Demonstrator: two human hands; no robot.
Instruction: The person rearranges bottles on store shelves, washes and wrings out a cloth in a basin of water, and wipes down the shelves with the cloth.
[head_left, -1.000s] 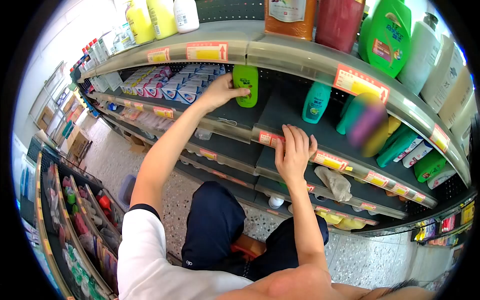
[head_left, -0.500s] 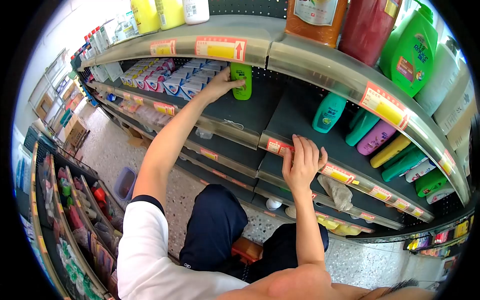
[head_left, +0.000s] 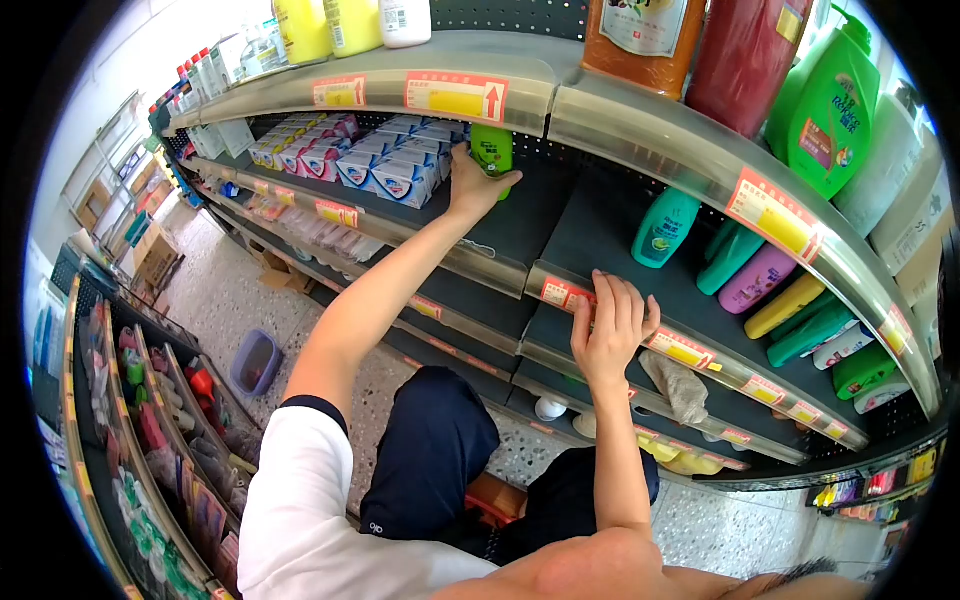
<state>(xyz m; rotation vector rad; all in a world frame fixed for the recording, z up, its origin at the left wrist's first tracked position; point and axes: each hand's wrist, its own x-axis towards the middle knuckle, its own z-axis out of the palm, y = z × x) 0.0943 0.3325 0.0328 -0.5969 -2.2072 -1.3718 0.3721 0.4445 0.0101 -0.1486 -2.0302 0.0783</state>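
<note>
Head view: our left hand is wrapped around one green bottle standing at the back of a dark shop shelf. Our right hand lies flat, fingers spread, holding nothing, on the shelf edge. One teal bottle stands nearby.

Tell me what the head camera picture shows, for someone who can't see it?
The person's left hand grips a green bottle standing on a store shelf, while the right hand rests on the shelf's front edge.
</note>
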